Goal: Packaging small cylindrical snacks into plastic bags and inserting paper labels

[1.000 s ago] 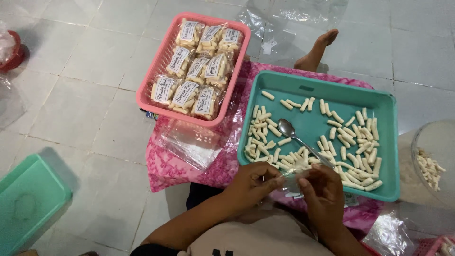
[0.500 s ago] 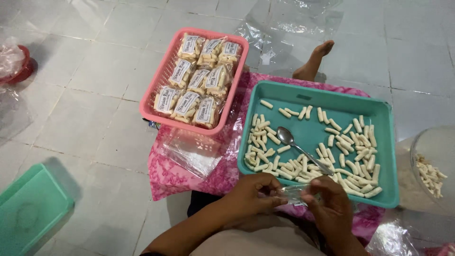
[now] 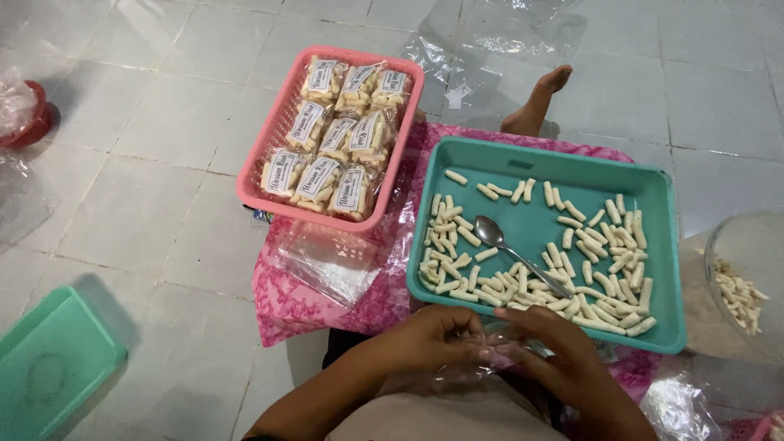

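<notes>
A: hands first; where are they?
B: both low in the head view, just below the teal rectangular plastic tray [image 3: 663, 269]; left hand [image 3: 429, 339] and right hand [image 3: 547, 347] meet over a small clear plastic bag [image 3: 500, 349]; fingers of both curled and pinching the bag between them, fingertips nearly touching.
A: anything inside the bag?
B: cannot tell; film is crumpled and half hidden by the fingers.
A: the tray?
B: lies on a pink patterned cloth [image 3: 359, 306]; holds many pale short stick-shaped snacks [image 3: 604, 245] scattered loose, thicker along the near edge; a metal spoon [image 3: 518, 255] lies among them, bowl toward the far left, handle toward the right hand.
A: left of the tray?
B: pink rectangular plastic basket [image 3: 265, 163], touching the cloth's edge, filled with sealed clear packets of the same snacks with white labels [image 3: 335, 139]; a flat stack of empty clear plastic bags [image 3: 327, 261] just in front of the basket.
A: rest?
B: bare foot [image 3: 539, 102] beyond the tray; round clear container with a few snacks [image 3: 747, 286] at the right edge; light green plastic lid [image 3: 49, 367] on the tiled floor, bottom left.
</notes>
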